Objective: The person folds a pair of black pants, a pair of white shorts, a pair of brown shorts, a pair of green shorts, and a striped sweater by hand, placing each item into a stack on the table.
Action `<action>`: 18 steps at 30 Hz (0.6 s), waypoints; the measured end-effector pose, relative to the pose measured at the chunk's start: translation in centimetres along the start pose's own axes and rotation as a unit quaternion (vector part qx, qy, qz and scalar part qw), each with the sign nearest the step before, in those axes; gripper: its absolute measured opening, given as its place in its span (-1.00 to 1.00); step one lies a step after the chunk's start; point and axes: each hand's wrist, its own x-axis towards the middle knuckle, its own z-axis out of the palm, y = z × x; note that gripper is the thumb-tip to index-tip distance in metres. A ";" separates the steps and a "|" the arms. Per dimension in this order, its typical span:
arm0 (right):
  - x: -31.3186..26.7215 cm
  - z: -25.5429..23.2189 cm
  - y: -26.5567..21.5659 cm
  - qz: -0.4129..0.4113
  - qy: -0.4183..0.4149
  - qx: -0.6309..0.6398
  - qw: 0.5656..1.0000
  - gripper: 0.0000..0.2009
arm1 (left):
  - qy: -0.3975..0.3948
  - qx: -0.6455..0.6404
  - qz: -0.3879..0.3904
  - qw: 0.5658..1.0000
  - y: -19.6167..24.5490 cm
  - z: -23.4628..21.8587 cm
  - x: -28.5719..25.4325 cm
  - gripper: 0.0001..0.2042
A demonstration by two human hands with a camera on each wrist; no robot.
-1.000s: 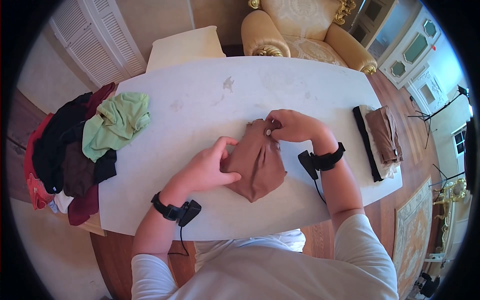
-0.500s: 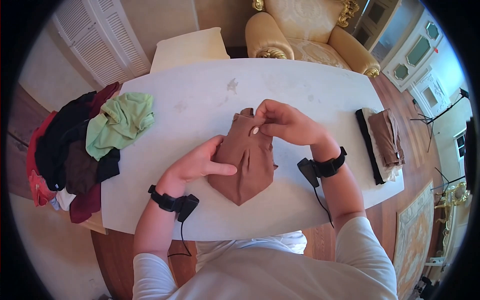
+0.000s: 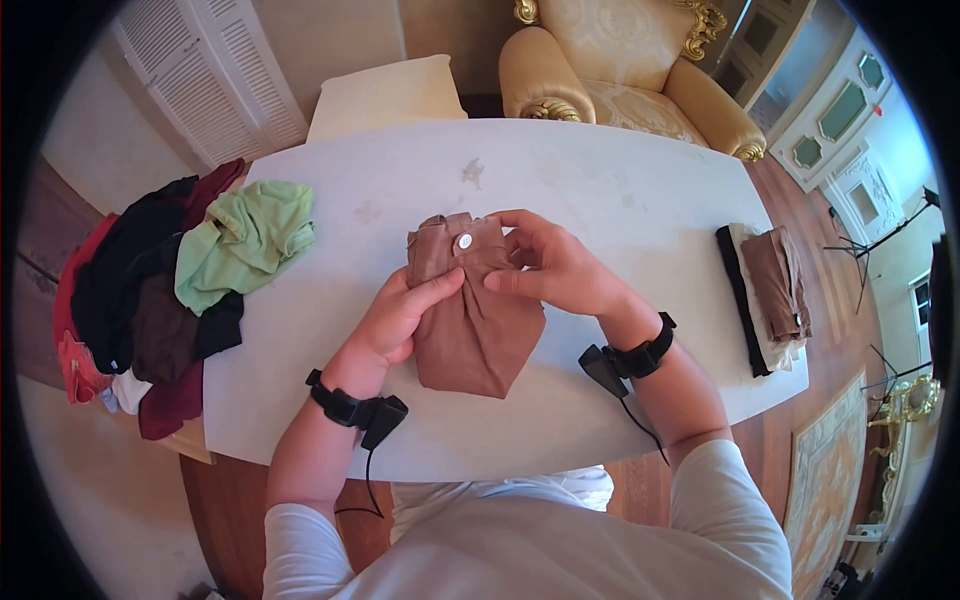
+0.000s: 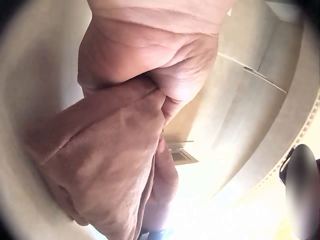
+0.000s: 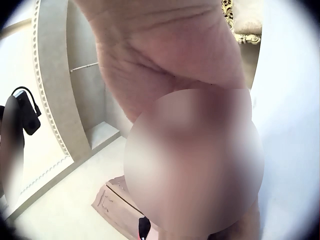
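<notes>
A pair of folded brown pants (image 3: 470, 345), with a white button (image 3: 463, 241) on the waistband, is held up over the white table, waistband facing away from the body. My left hand (image 3: 388, 315) grips the left side, thumb across the front and fingers hidden behind the cloth. On the right side my right hand (image 3: 560, 268) pinches the fabric near the waistband, thumb on the front and fingers bent at the edge. In the left wrist view the brown cloth (image 4: 105, 160) hangs from the left palm. A blur covers most of the right hand's fingers in the right wrist view.
A heap of clothes, with a green garment (image 3: 245, 245) on top and dark ones (image 3: 130, 270) beside it, lies at the table's (image 3: 330, 400) left end. A folded stack (image 3: 775, 285) sits at the right end. A gold armchair (image 3: 620, 90) stands beyond the far edge.
The pants have shifted left and turned so the buttoned waistband faces up to view. My left thumb has come onto the front near the button; my right hand has moved left along with the cloth.
</notes>
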 end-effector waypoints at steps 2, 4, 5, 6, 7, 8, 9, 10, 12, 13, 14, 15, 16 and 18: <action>0.1 0.3 0.4 -0.010 0.012 0.048 0.999 -0.53 | -0.005 0.004 -0.003 1.000 -0.2 -0.2 0.0 -0.47; 0.2 0.4 0.8 -0.025 0.031 0.069 0.997 -0.54 | -0.006 -0.008 -0.001 1.000 -0.1 -0.2 -0.1 -0.46; 0.3 0.6 1.0 -0.036 0.043 0.067 0.996 -0.53 | -0.006 -0.014 0.001 1.000 -0.1 -0.2 -0.2 -0.45; 0.4 0.7 1.1 -0.047 0.056 0.065 0.995 -0.53 | 0.000 -0.025 0.007 1.000 0.0 -0.3 -0.1 -0.45; 0.4 0.7 1.0 -0.034 0.068 0.064 0.995 -0.53 | 0.005 -0.035 0.012 0.999 0.0 -0.5 -0.1 -0.45; 0.4 0.7 0.9 -0.020 0.080 0.062 0.995 -0.52 | 0.011 -0.045 0.017 0.999 0.0 -0.6 0.0 -0.45; 0.4 0.7 0.8 -0.007 0.092 0.060 0.994 -0.51 | 0.020 -0.059 0.030 0.998 0.0 -0.7 0.1 -0.45; 0.4 0.6 0.7 0.006 0.102 0.051 0.993 -0.51 | 0.030 -0.073 0.043 0.996 0.1 -0.8 0.2 -0.45; 0.5 0.3 0.7 0.029 0.118 0.030 0.992 -0.50 | 0.046 -0.094 0.068 0.992 0.3 -1.2 0.4 -0.44; 0.5 0.3 0.7 0.040 0.124 0.031 0.991 -0.51 | 0.050 -0.102 0.079 0.990 0.4 -1.5 0.6 -0.43; 0.5 0.4 0.8 0.052 0.129 0.032 0.990 -0.52 | 0.055 -0.109 0.089 0.988 0.6 -1.7 0.6 -0.43; 0.6 0.4 0.8 0.064 0.135 0.033 0.988 -0.53 | 0.067 -0.114 0.095 0.987 0.9 -1.6 0.5 -0.42; 0.6 0.3 0.8 0.071 0.119 0.033 0.990 -0.56 | 0.078 -0.119 0.099 0.985 1.1 -1.4 0.4 -0.41; 0.6 0.2 0.8 0.088 0.087 0.032 0.992 -0.62 | 0.076 -0.124 0.099 0.984 1.2 -1.5 0.4 -0.39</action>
